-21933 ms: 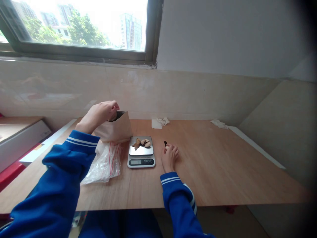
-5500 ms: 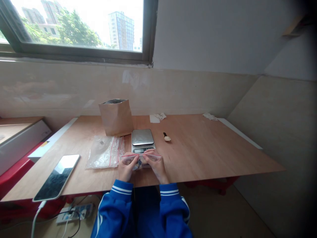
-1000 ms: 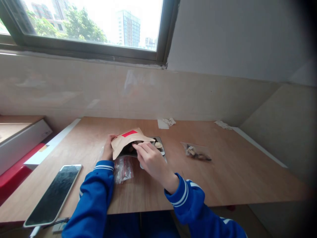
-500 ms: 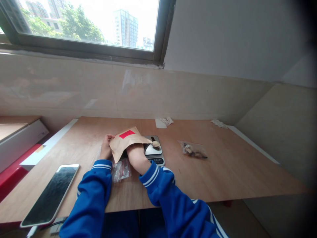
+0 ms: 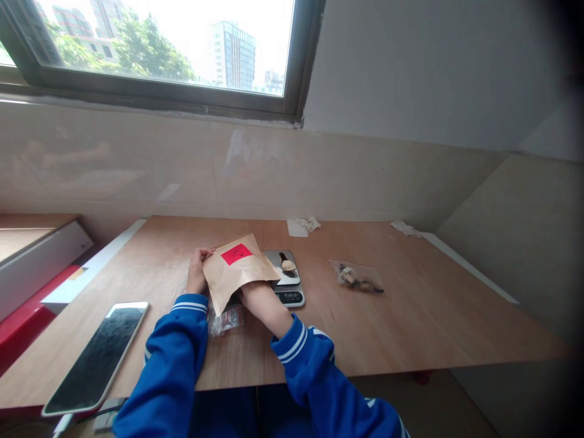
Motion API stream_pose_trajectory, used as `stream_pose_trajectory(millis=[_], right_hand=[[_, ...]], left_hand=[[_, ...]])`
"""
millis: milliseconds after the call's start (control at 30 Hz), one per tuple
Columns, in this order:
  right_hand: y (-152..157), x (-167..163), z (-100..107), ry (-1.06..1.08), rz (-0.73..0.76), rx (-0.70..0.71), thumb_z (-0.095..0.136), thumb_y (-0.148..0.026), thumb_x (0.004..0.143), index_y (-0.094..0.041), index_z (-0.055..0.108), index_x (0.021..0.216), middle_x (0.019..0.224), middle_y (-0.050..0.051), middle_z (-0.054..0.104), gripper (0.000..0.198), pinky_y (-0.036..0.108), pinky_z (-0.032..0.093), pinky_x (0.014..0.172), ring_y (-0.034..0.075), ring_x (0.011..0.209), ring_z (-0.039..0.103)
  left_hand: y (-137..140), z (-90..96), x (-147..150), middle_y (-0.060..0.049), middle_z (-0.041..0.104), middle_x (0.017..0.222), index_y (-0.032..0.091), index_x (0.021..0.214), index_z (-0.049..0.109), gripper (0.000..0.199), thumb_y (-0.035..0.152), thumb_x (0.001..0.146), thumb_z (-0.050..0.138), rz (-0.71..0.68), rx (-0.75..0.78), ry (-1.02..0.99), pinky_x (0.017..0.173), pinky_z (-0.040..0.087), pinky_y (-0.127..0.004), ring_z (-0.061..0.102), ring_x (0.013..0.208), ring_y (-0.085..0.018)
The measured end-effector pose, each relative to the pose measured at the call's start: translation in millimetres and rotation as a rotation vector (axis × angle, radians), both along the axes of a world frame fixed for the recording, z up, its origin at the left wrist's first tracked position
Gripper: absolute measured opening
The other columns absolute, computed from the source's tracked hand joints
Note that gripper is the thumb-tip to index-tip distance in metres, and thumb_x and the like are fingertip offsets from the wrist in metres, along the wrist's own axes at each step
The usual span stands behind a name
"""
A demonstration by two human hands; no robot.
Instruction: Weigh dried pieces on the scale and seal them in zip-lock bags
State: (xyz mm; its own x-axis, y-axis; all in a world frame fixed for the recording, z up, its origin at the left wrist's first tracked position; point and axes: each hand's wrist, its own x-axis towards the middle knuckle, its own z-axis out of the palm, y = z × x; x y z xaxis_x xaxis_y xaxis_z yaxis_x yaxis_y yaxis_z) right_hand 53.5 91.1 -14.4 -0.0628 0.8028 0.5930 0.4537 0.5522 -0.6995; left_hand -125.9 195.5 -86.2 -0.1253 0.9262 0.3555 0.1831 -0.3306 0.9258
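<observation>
1. The left hand (image 5: 197, 272) grips the far-left edge of a brown paper bag (image 5: 237, 271), fingers curled round it, and holds it tilted above the table (image 5: 410, 316), with the mouth turned toward the person.
2. The right hand is pushed into the mouth of the bag and hidden by the paper; only the wrist and forearm (image 5: 264, 304) show, so I cannot tell how far it is open or whether it has hold of anything.
3. The bag bears a red label (image 5: 236, 253) on its upper face and hangs over the left part of a small kitchen scale (image 5: 288, 286).
4. The scale sits roughly midway along the table, nearer the front edge than the back. On its steel plate lie a pale piece (image 5: 288, 265) and a thin dark piece (image 5: 283, 257), just beside each other.
5. Clear zip bags with red seal lines (image 5: 224, 317) lie flat under the brown bag and the left sleeve.
6. To the right of the scale, well apart from it, lies a sealed clear bag (image 5: 358, 278) with pale and dark pieces inside.
7. A phone (image 5: 98, 356) lies face up at the front-left corner of the table, a cable at its near end.
8. Scraps of white paper (image 5: 303, 225) lie along the back edge, and another scrap (image 5: 405, 228) near the back-right corner.
</observation>
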Motion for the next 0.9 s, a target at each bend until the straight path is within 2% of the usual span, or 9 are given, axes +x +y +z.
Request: stream_pose_trajectory(millis=[167, 333, 633, 700, 800, 900], right_hand=[[-9, 2, -1, -0.082, 0.077, 0.056, 0.062, -0.025, 0.079, -0.021, 0.062, 0.118, 0.123, 0.012, 0.061, 0.04, 0.045, 0.039, 0.108, 0.032, 0.121, 0.052], [-12, 0, -1, -0.217, 0.063, 0.063, 0.06, -0.011, 0.077, -0.017, 0.056, 0.127, 0.129, 0.014, 0.056, 0.05, 0.051, 0.033, 0.11, 0.036, 0.124, 0.048], [-19, -2, 10, -0.338, -0.007, -0.014, 0.06, -0.011, 0.079, -0.014, 0.053, 0.129, 0.129, 0.017, 0.056, 0.05, 0.049, 0.037, 0.107, 0.035, 0.125, 0.046], [-21, -1, 13, -0.351, 0.0, -0.052, 0.058, -0.014, 0.082, -0.016, 0.057, 0.124, 0.125, 0.016, 0.059, 0.042, 0.044, 0.041, 0.105, 0.032, 0.121, 0.051], [-28, 2, 18, -0.408, 0.017, -0.159, 0.053, -0.015, 0.086, -0.014, 0.063, 0.113, 0.111, 0.016, 0.065, 0.029, 0.039, 0.049, 0.094, 0.029, 0.105, 0.061], [-38, 7, 22, -0.432, 0.017, -0.173, 0.05, -0.011, 0.085, -0.01, 0.06, 0.114, 0.112, 0.016, 0.062, 0.03, 0.039, 0.049, 0.093, 0.028, 0.106, 0.059]], left_hand=[[-1, 1.6, 0, -0.01, 0.061, 0.113, 0.021, 0.089, 0.047, 0.031, 0.036, 0.065, 0.062, 0.005, -0.013, 0.018, 0.086, 0.048, -0.038, 0.061, 0.101, -0.025], [2, 1.3, -2, -0.01, 0.061, 0.113, 0.021, 0.09, 0.047, 0.03, 0.037, 0.067, 0.058, 0.005, -0.026, 0.054, 0.087, 0.048, -0.038, 0.06, 0.102, -0.025], [-1, 3.0, -3, -0.011, 0.061, 0.116, 0.022, 0.091, 0.046, 0.037, 0.035, 0.062, 0.064, 0.011, -0.016, 0.125, 0.092, 0.045, -0.04, 0.06, 0.105, -0.026], [1, 1.6, -4, -0.011, 0.061, 0.116, 0.022, 0.09, 0.046, 0.035, 0.036, 0.063, 0.063, 0.01, -0.027, 0.107, 0.091, 0.046, -0.04, 0.06, 0.105, -0.026], [3, -0.4, -4, -0.011, 0.062, 0.114, 0.022, 0.089, 0.046, 0.033, 0.036, 0.064, 0.062, 0.009, -0.035, 0.077, 0.088, 0.048, -0.04, 0.061, 0.103, -0.026], [3, -0.4, -3, -0.01, 0.063, 0.113, 0.022, 0.089, 0.047, 0.032, 0.036, 0.064, 0.061, 0.019, -0.036, 0.069, 0.086, 0.048, -0.039, 0.062, 0.101, -0.026]])
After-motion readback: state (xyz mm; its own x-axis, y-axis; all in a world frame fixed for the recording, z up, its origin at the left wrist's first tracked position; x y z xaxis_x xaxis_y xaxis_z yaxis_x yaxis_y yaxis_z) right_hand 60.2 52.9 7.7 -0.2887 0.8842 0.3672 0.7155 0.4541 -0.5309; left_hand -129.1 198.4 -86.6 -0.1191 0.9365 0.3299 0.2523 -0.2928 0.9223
